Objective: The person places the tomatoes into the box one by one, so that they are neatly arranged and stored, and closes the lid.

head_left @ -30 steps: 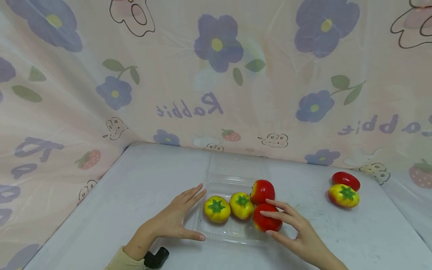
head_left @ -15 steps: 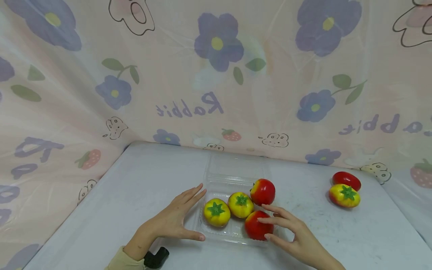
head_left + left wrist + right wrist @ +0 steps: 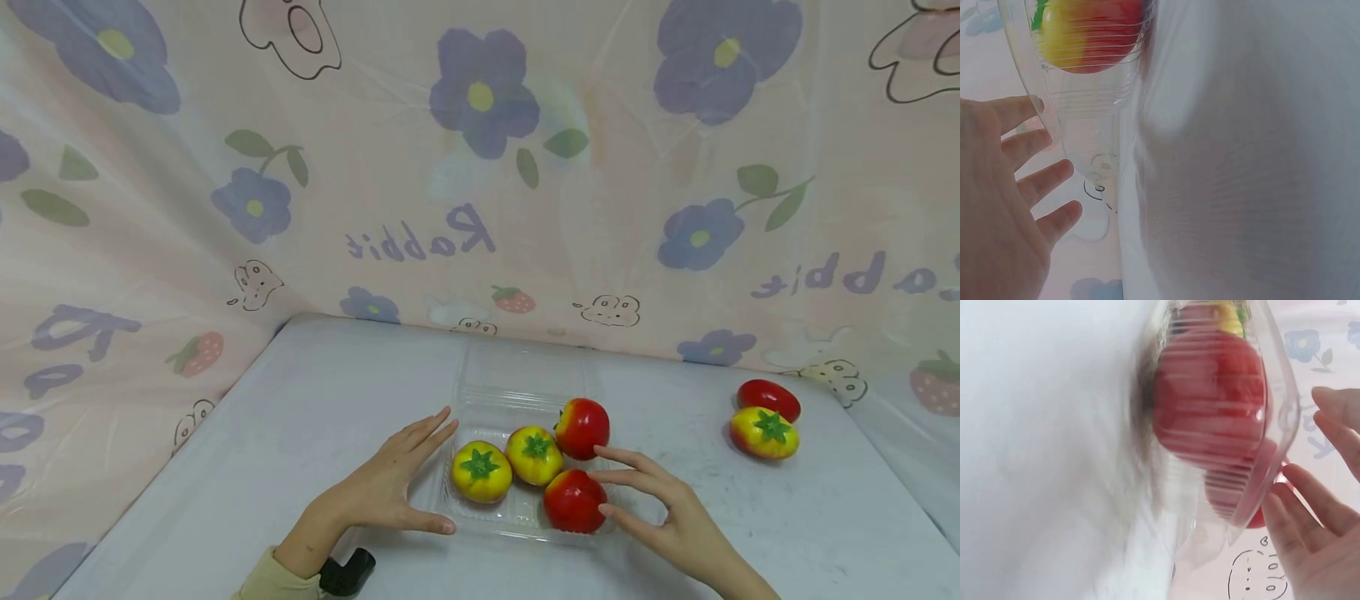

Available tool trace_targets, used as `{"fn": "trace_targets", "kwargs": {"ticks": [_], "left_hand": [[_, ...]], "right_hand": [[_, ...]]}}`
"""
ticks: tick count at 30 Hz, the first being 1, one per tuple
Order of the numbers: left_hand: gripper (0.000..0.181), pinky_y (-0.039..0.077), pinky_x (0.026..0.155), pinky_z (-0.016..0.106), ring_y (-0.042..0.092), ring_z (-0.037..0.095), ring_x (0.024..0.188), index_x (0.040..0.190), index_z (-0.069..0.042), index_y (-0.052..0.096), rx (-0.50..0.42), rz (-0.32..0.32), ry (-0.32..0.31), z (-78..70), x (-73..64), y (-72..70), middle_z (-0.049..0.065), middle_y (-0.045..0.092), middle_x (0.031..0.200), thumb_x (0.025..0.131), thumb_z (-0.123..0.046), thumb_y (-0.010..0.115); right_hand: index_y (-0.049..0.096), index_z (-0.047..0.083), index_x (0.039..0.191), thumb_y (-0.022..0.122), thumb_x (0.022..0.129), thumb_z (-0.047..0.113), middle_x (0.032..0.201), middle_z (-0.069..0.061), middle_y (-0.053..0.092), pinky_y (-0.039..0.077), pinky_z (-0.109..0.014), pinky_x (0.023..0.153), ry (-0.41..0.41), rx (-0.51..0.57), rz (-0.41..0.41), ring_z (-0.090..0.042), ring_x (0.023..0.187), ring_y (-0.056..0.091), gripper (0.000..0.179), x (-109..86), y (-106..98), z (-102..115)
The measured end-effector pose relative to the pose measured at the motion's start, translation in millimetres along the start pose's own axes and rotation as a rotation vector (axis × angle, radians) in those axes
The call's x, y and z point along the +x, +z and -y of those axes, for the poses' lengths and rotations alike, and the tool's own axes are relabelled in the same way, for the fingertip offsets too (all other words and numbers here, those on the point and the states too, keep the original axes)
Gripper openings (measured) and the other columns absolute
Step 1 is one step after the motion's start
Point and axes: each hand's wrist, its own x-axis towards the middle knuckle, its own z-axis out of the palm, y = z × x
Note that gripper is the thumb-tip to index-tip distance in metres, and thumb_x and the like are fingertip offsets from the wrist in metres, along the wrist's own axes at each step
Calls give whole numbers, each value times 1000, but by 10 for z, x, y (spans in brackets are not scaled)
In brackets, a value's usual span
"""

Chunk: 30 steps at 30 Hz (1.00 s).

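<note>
A clear plastic clamshell box sits with its lid laid back. Inside are two yellow tomato-like fruits with green star-shaped tops, a left one and a middle one, and two red ones, a front one and a back one. My left hand is spread at the box's left side, its fingertips by the rim in the left wrist view. At the right side, my right hand has its fingers apart, the fingertips close beside the front red fruit and right at the rim in the right wrist view.
Two more fruits lie at the right of the white table: a red one and a yellow-red one with a green star top. A patterned curtain rises behind the table. A black wrist mount sits by the left sleeve.
The front red fruit has moved left and nearer the front inside the box. My right hand has let go of it and drawn back right. My left hand has stayed in place.
</note>
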Motion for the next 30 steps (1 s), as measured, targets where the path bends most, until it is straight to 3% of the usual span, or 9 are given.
{"fn": "trace_targets", "kwargs": {"ticks": [3, 8, 11, 14, 19, 21, 28, 30], "left_hand": [[111, 22, 110, 66, 19, 36, 145, 155, -24, 19, 2, -1, 1, 5, 3, 2, 2, 9, 163, 67, -69, 72], [112, 22, 111, 65, 18, 35, 145, 155, -25, 18, -2, -4, 5, 11, 0, 3, 0, 8, 163, 67, -69, 72], [112, 21, 111, 65, 18, 35, 145, 155, -26, 17, -5, -4, 5, 9, -1, 3, 2, 9, 163, 67, -69, 72], [111, 22, 110, 66, 18, 35, 145, 155, -28, 16, -3, -3, 3, 6, 1, 4, 3, 9, 163, 67, -69, 72], [112, 21, 110, 66, 18, 36, 145, 155, -24, 18, 1, 0, 1, 5, 3, 5, 4, 10, 163, 68, -69, 71], [112, 21, 110, 66, 18, 36, 145, 155, -22, 19, 1, 3, -2, 5, 4, 4, 4, 10, 163, 67, -69, 72], [112, 21, 111, 66, 19, 36, 145, 154, -19, 21, -1, 2, -2, -1, 5, 0, 5, 10, 162, 67, -68, 72], [112, 20, 111, 66, 19, 37, 145, 154, -19, 21, -2, 2, -3, -3, 6, -2, 6, 11, 162, 67, -68, 73]], "right_hand": [[70, 27, 114, 76, 82, 20, 128, 3, 61, 54, -55, 81, 6, 12, -25, 9, 116, 47, 33, 3, -21, -21], [70, 17, 115, 74, 83, 17, 129, -2, 60, 53, -58, 80, 34, 40, -49, 13, 115, 45, 32, 14, -57, -71], [69, 16, 115, 74, 84, 16, 128, -3, 61, 55, -52, 80, 51, 36, -69, 15, 114, 44, 31, 19, -79, -120], [69, 16, 115, 74, 84, 14, 128, -2, 61, 58, -39, 82, 46, 20, -93, 14, 115, 45, 31, 17, -104, -172], [69, 18, 116, 73, 84, 12, 126, -1, 61, 52, -21, 84, 47, 4, -122, 11, 114, 47, 32, 12, -143, -235], [69, 20, 116, 72, 85, 14, 126, -1, 61, 52, -21, 84, 70, -2, -127, 12, 113, 47, 31, 12, -156, -257], [69, 17, 116, 71, 87, 19, 126, -2, 61, 57, -38, 84, 143, -33, -138, 16, 111, 45, 29, 14, -182, -316], [69, 17, 116, 70, 88, 20, 127, -3, 61, 56, -32, 85, 157, -36, -138, 18, 109, 45, 29, 16, -193, -333]]}}
